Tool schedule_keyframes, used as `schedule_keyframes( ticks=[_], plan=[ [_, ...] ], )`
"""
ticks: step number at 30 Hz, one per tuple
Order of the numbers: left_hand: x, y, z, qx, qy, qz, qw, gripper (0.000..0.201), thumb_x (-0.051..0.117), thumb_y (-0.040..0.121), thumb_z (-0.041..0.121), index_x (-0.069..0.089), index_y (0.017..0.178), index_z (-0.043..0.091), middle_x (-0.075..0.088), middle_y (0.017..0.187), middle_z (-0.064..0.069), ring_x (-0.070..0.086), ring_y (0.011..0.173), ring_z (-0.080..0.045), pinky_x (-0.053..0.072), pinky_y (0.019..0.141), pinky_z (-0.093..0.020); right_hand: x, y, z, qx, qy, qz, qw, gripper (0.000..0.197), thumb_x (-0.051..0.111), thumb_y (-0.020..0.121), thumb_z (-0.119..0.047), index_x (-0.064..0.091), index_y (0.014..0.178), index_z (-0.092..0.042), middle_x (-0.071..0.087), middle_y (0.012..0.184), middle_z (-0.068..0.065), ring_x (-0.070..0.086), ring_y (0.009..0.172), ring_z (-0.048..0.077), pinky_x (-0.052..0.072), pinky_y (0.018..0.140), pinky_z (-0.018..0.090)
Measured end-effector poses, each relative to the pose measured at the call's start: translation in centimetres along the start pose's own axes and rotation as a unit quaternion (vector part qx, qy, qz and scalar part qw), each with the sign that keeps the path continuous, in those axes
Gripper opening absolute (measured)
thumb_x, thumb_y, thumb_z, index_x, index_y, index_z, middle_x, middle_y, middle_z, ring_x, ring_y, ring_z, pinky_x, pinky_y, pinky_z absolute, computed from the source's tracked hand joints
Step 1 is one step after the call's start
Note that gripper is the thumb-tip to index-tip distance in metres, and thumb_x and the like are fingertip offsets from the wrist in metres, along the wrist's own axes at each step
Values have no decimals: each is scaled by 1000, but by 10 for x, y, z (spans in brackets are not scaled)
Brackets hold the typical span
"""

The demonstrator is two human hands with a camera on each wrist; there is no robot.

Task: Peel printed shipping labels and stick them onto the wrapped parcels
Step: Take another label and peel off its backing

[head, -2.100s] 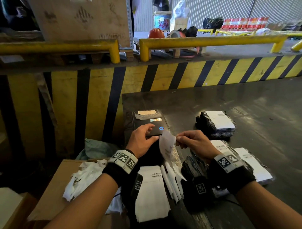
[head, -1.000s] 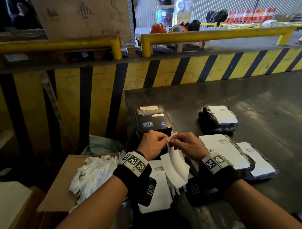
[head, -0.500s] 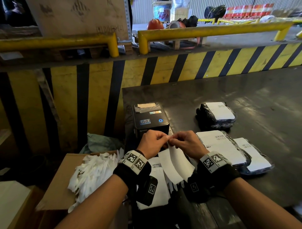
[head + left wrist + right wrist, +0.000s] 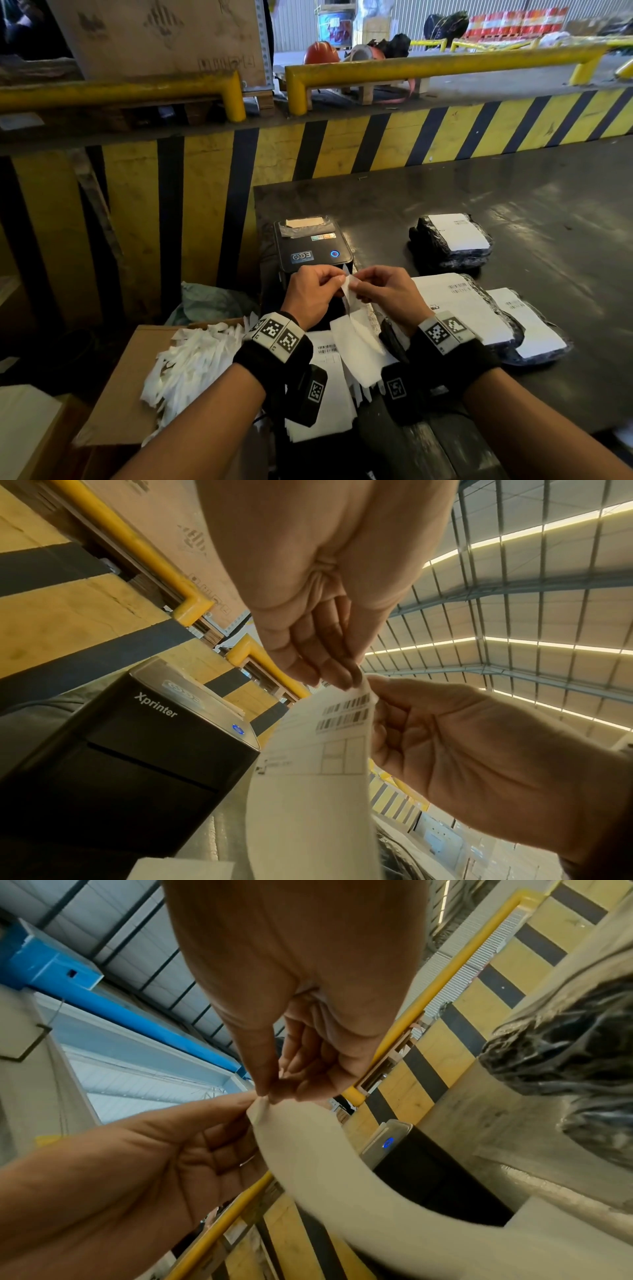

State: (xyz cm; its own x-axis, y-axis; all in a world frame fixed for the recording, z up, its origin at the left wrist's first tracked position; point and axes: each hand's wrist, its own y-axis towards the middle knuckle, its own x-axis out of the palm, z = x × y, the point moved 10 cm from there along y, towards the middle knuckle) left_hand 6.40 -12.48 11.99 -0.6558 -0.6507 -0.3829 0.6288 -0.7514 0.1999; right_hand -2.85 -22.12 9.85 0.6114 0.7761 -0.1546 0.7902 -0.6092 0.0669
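Both hands have risen from the printer (image 4: 311, 246); left hand (image 4: 313, 296) and right hand (image 4: 383, 291) pinch the shipping label (image 4: 356, 346) corner, peeling; next, separating the backing.

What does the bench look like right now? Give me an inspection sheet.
Surface: dark table, scuffed.
Job's things: label held up in front of the black printer, its blue light on; three wrapped parcels already labelled; a printed label sheet lies near the edge.
Clutter: peeled backing strips heaped on a cardboard box.
Hands: left hand and right hand both pinch the label's top corner.
Cables: nothing seen.
Surroundings: yellow-black barrier, yellow rails, helmet.
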Motion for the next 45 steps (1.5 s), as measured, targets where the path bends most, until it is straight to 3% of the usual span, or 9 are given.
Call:
schedule_keyframes(
  ticks=[4,10,14,21,29,34,37,42,45],
  plan=[
    [-7,1,1,10,45,4,999,20,60,89,9,70,106,6,72,101,-7,67,95,-15,54,89,-29,-2,6,2,6,-24,2,1000,5,68,82,-4,68,83,-8,65,70,3,59,57,5,50,61,18],
    [-32,7,-6,12,142,43,989,25,54,93,11,67,114,7,68,113,-5,56,100,-7,41,88,-16,-37,22,7,10,-92,68,993,12,73,79,-8,70,89,-2,67,67,2,59,54,9,52,61,24],
    [-54,12,-22,-10,151,84,985,26,54,93,10,66,115,5,68,115,-9,61,108,-19,42,88,-18,-57,25,4,2,-115,98,989,13,74,78,-12,68,75,-22,69,69,2,63,61,16,56,71,35],
    [-117,17,-61,-50,147,159,975,22,55,91,7,69,107,3,70,105,-13,66,98,-29,53,89,-38,-105,28,-3,4,-120,187,975,9,74,78,-14,71,86,-15,71,78,6,66,71,22,57,80,44],
    [-181,15,-81,-74,189,192,960,23,55,91,5,68,110,1,69,108,-16,64,99,-30,51,87,-34,-141,42,-36,-43,-143,242,959,19,73,78,-24,71,95,-17,71,90,7,67,82,24,55,82,42],
    [-183,11,-90,-77,156,191,966,20,57,89,4,69,105,2,71,99,-16,67,89,-30,55,87,-44,-105,54,-62,-87,-190,199,957,20,71,81,-24,71,99,-13,70,85,5,65,71,11,52,71,23],
    [-172,12,-88,-74,129,173,974,21,56,91,4,69,107,1,70,95,-14,66,78,-20,56,78,-31,-70,70,-55,-77,-235,139,959,18,69,83,-23,70,99,-15,69,81,2,64,66,4,50,65,11],
    [-147,16,-80,-76,52,156,983,21,54,92,4,67,108,0,67,91,-10,62,69,-9,50,59,-8,-43,100,-19,-31,-294,114,949,19,68,82,-21,71,99,-11,73,89,9,68,86,23,53,86,33],
    [-133,16,-78,-81,23,147,986,20,54,92,2,67,107,0,66,90,-9,61,67,-7,48,57,-5,-36,108,11,8,-312,108,944,19,67,81,-18,72,97,-11,73,90,13,68,90,25,50,87,29]
  ],
)
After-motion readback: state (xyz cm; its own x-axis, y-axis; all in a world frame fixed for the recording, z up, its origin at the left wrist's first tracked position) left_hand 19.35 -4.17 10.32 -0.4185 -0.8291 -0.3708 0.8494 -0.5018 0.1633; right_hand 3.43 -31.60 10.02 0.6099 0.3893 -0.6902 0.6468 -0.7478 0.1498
